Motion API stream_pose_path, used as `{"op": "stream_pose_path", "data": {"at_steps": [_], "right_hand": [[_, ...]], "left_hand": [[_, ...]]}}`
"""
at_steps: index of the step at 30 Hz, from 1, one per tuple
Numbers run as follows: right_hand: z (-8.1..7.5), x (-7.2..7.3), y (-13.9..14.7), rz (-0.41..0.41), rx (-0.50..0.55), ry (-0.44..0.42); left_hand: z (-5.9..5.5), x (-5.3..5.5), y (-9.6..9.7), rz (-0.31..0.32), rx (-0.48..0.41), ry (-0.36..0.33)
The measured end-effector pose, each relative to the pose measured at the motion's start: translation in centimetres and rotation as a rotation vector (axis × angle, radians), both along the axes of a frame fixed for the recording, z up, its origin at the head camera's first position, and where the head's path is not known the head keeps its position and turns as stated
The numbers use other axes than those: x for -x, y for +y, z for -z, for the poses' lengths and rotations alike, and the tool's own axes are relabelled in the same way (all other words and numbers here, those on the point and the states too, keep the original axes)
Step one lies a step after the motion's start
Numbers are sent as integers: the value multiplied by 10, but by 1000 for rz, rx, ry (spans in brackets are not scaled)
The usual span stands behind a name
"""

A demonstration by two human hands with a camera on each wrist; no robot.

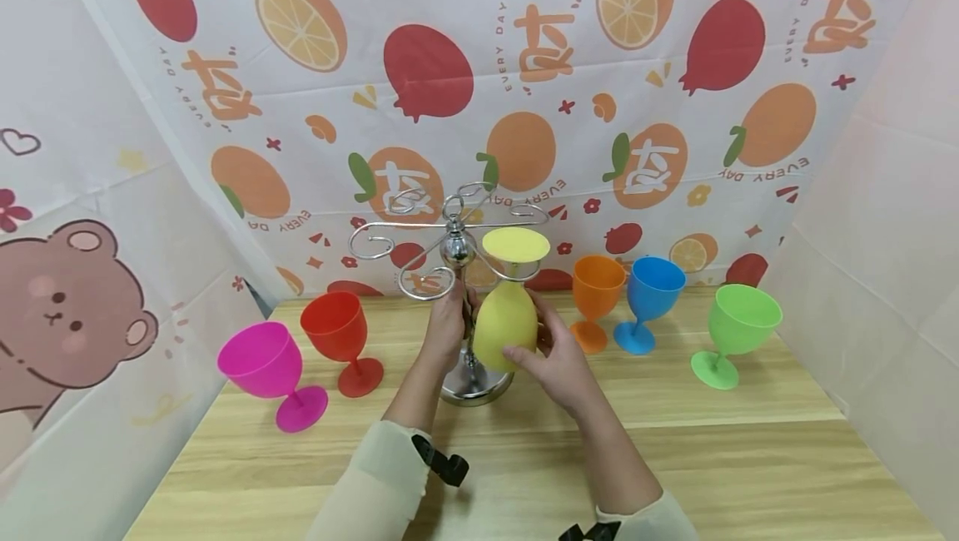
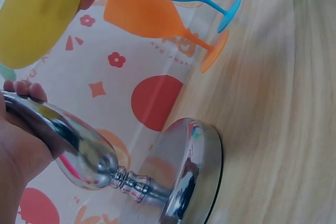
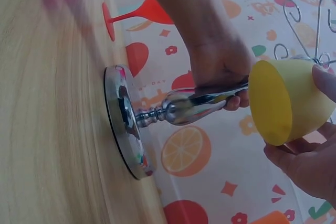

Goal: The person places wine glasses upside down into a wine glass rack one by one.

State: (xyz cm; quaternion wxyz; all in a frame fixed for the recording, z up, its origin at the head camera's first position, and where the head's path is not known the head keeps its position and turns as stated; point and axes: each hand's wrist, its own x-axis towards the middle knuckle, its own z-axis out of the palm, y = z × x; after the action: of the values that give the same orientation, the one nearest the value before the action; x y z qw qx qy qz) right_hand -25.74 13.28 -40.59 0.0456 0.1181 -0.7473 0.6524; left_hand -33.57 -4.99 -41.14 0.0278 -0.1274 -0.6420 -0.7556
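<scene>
A chrome goblet rack (image 1: 456,250) with curled wire arms stands on the table, its round base (image 2: 191,166) flat on the wood. My left hand (image 1: 447,320) grips the rack's polished stem (image 2: 79,145). Upside down at one front-right wire arm is a yellow goblet (image 1: 506,329), its foot (image 1: 516,245) above the wire and its bowl hanging below. My right hand (image 1: 556,354) holds that bowl, thumb on the near side and fingers round the far right side. In the right wrist view the bowl's opening faces the table.
Magenta (image 1: 262,362) and red (image 1: 337,329) goblets stand upright left of the rack. Orange (image 1: 597,287), blue (image 1: 654,290) and green (image 1: 742,320) ones stand on the right. A fruit-printed cloth (image 1: 449,133) hangs behind the wooden table (image 1: 719,474).
</scene>
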Motion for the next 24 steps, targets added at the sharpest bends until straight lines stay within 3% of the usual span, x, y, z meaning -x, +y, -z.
{"op": "stream_pose_path", "data": {"at_steps": [4, 12, 19, 24], "right_hand": [[-1, 1, 0, 32, 3, -5], [-4, 2, 0, 121, 89, -6], [-5, 2, -1, 155, 120, 5], [-4, 1, -1, 161, 136, 3]], "left_hand": [[10, 7, 1, -24, -47, -2], [19, 3, 6, -110, -65, -6], [17, -4, 10, -107, -140, 31], [18, -8, 14, -127, -169, 4]]}}
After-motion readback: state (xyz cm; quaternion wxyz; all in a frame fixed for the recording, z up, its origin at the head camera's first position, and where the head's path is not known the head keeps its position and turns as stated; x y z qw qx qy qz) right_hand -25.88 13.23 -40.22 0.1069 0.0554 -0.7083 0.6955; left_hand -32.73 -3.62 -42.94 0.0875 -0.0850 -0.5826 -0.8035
